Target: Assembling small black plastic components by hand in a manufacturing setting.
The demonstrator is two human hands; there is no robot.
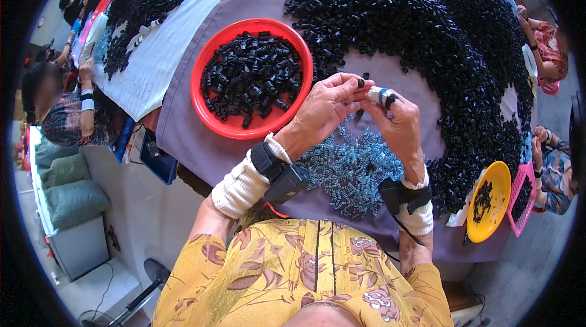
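My left hand [326, 104] pinches a small black plastic part [361, 83] between thumb and fingertips above the table. Close against it, my right hand [397, 122] is closed with its fingertips meeting the left ones; whatever it holds is too small to make out. A white cover with blue and black bands wraps one right finger. Below both hands lies a heap of small bluish metal springs [354, 171]. At the left of my hands stands a round red tray [201, 98] with many black plastic parts [250, 77] in it.
A large spread of loose black parts [464, 83] curves over the purple tablecloth [421, 98] from far to right. A yellow plate [502, 186] and a pink basket [517, 220] stand at the right edge. Other people sit at both sides; a neighbouring white-covered table [155, 52] is at left.
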